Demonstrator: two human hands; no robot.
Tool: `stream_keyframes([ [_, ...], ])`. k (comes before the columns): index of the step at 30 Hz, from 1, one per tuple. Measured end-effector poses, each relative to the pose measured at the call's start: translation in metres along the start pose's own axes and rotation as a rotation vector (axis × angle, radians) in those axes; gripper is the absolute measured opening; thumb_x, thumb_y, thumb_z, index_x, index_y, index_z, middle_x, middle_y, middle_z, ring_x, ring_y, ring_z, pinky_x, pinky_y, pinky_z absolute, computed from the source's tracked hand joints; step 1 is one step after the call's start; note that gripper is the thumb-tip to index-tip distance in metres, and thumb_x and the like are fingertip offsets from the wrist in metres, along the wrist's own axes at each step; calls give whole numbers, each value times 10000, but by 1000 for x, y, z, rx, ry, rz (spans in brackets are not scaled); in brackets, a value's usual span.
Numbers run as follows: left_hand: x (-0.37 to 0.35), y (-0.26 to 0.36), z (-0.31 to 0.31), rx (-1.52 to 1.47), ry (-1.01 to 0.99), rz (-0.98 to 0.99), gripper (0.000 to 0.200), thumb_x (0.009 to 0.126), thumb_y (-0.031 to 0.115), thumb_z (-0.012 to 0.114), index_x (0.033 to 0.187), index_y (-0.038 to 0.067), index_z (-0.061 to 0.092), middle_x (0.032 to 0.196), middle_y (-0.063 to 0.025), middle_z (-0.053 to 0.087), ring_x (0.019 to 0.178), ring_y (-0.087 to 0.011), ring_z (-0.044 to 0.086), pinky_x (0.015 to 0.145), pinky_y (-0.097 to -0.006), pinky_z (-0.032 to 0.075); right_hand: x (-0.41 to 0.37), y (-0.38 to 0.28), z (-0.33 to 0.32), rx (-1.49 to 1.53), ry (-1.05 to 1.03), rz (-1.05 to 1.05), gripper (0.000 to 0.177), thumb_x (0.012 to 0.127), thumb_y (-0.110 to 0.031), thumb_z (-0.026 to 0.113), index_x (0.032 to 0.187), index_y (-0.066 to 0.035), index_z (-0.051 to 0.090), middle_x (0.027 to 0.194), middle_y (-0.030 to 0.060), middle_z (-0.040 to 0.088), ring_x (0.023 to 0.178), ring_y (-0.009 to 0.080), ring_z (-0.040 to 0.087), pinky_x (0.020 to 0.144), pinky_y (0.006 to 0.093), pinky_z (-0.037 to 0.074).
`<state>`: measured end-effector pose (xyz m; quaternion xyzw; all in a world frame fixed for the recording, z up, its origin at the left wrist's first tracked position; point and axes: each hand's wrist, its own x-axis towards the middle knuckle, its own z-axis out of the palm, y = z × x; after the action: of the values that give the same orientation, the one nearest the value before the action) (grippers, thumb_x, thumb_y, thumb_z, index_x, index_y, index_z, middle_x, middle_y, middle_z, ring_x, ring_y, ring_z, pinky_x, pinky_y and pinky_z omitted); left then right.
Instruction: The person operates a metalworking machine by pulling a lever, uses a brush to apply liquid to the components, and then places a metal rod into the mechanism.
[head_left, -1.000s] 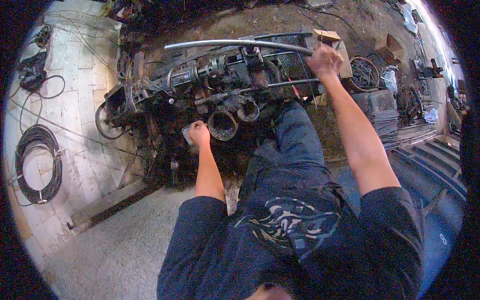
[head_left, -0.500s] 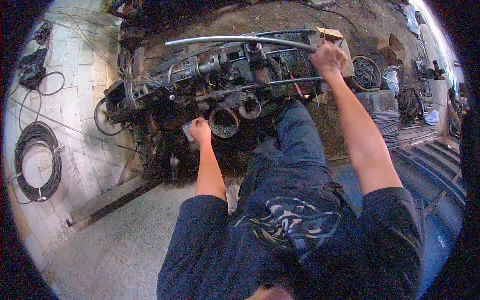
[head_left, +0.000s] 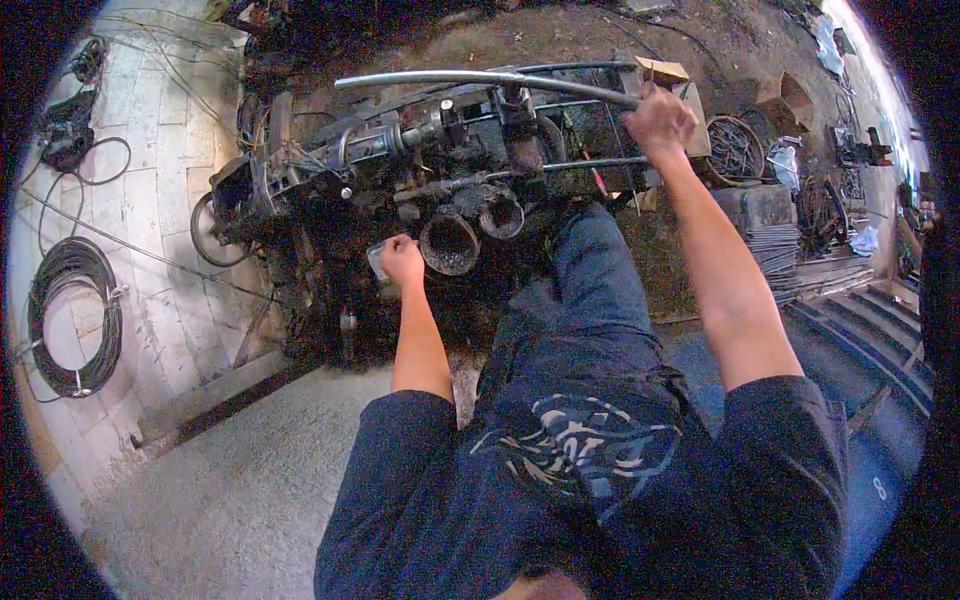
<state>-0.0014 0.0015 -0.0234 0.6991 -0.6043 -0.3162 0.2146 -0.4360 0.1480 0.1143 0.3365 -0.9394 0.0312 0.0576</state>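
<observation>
A greasy, dark machine point(head_left: 415, 150) with shafts and two round, funnel-like openings point(head_left: 449, 244) stands before me. My right hand point(head_left: 661, 126) is closed around the right end of a long bare metal rod point(head_left: 430, 78), which reaches leftward above the machine. My left hand point(head_left: 403, 260) is closed beside the left funnel-like opening, at the machine's near side. From its fingers sticks a small, flat, pale translucent piece point(head_left: 376, 257), whose kind I cannot make out.
A coil of black cable point(head_left: 42, 325) lies on the pale tiled floor at left. At right are cardboard boxes point(head_left: 784, 100), a basket of wire point(head_left: 735, 150), and a stack of thin rods point(head_left: 772, 252). A ridged blue surface point(head_left: 870, 440) lies at lower right.
The rod's left end has shifted slightly right, and my right hand is a touch lower. My left hand stays nearly in place with the pale piece.
</observation>
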Motion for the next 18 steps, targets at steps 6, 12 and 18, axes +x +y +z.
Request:
stream_keyframes([
  [6,-10,23,-6,111,21,19,210,843,195,543,850,12,645,746,-132,667,670,-244,611,638,-376,461,1,-1,-5,-40,0,14,329,643,-404,696,851,-155,636,787,78,660,745,262,644,686,393,500],
  [12,0,5,1,84,-27,-46,239,862,243,534,852,34,649,763,-95,667,700,-249,585,674,-415,448,-5,-4,-10,6,68,30,246,655,-330,659,805,-136,636,769,99,657,723,266,645,675,389,502],
  [18,2,-5,0,58,-62,-47,267,886,253,508,877,22,641,822,-111,666,749,-259,589,686,-426,445,-6,-3,-6,51,111,-18,196,680,-306,643,762,-128,641,753,105,662,701,279,652,640,382,510],
])
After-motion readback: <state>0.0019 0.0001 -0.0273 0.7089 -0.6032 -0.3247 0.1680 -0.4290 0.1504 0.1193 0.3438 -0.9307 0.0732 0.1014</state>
